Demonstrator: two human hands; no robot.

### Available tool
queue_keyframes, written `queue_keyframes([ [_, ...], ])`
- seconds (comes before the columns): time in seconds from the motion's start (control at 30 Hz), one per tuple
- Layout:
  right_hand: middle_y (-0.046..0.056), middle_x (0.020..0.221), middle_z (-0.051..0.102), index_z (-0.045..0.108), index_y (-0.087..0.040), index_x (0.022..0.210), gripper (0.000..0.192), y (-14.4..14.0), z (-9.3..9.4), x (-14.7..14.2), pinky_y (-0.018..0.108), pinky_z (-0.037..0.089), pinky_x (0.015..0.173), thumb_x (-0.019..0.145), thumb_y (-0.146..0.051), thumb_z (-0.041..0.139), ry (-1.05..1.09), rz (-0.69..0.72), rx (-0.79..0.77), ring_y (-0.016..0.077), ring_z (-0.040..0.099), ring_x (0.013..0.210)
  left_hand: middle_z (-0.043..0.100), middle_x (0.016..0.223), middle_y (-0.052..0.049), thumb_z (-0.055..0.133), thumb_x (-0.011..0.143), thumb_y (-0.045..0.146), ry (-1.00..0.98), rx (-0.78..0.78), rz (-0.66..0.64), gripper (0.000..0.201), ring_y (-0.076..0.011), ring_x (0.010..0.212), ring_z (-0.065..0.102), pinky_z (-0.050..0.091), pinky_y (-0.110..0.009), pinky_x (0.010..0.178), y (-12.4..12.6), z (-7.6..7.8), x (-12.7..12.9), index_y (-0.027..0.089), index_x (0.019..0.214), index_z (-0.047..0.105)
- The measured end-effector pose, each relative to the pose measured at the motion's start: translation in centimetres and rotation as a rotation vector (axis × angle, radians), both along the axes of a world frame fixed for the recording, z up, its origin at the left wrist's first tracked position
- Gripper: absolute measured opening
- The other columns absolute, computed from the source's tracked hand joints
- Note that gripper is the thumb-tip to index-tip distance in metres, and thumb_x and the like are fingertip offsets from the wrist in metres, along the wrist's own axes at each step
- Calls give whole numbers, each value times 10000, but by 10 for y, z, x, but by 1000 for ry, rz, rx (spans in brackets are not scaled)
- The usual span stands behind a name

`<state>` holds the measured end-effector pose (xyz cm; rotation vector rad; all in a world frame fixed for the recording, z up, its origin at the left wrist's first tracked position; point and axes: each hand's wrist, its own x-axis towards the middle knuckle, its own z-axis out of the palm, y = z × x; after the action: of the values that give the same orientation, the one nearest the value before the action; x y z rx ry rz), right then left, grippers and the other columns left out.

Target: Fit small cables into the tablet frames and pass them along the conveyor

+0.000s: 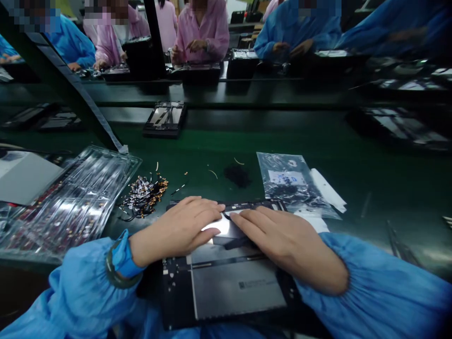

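Black tablet-like device (231,264), opened, grey panel (238,294) exposed, internals facing up; positioned at the desk's (197,157) near edge.

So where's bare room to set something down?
The green bench is bare beyond the dark pile, between the far black device and the clear bag. Another patch lies right of the white strip. Crowded: left of the handled device, with clear trays and small parts.

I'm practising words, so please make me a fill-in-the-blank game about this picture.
1. Counting left grip and right grip, the number resting on the open device is ____.
2. The clear bag lies nearer the ____ grip.
3. The dark bangle circles the ____ wrist.
4. The person's sleeves are coloured ____.

two; right; left; blue
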<state>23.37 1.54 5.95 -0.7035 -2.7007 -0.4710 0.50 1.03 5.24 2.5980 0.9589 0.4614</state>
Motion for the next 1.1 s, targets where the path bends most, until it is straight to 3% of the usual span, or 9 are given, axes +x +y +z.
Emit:
queue_keyframes([
  [0.13,84,854,660,598,-122,1063,358,-1,-3,17,280,408,526,952,-63,263,19,-18,-108,170,579,683,596,1260,-120,420,922,187,67,90,-9,326,-247,1166,541,402,-430,1006,0,-1,2,144,1229,520],
  [0.33,100,888,674,607,-111,1033,346,-1,-5,24,311,401,540,951,-62,274,5,-4,-50,180,562,683,603,1253,-118,413,919,165,135,190,-22,330,-260,1152,543,425,-445,972,-1,-3,6,139,1223,538],
  [0.63,119,967,665,590,-97,1103,313,3,-15,25,326,417,581,952,-86,317,28,-21,-46,199,552,742,587,1289,-91,396,927,169,183,227,-18,341,-255,1186,525,426,-460,994,-1,-5,5,143,1239,530],
  [0.97,115,924,690,640,-84,1051,328,3,-6,22,309,449,553,942,-82,330,-11,-2,-21,193,567,684,577,1298,-81,406,931,168,192,221,-23,337,-255,1196,509,441,-462,992,-2,-5,5,138,1246,523],
  [1.1,152,1098,657,633,-92,1052,312,-1,-7,38,343,491,600,904,-42,363,36,-50,-27,213,586,745,577,1274,-84,409,932,174,115,144,-14,334,-224,1198,503,447,-403,992,0,-2,1,158,1255,489],
])
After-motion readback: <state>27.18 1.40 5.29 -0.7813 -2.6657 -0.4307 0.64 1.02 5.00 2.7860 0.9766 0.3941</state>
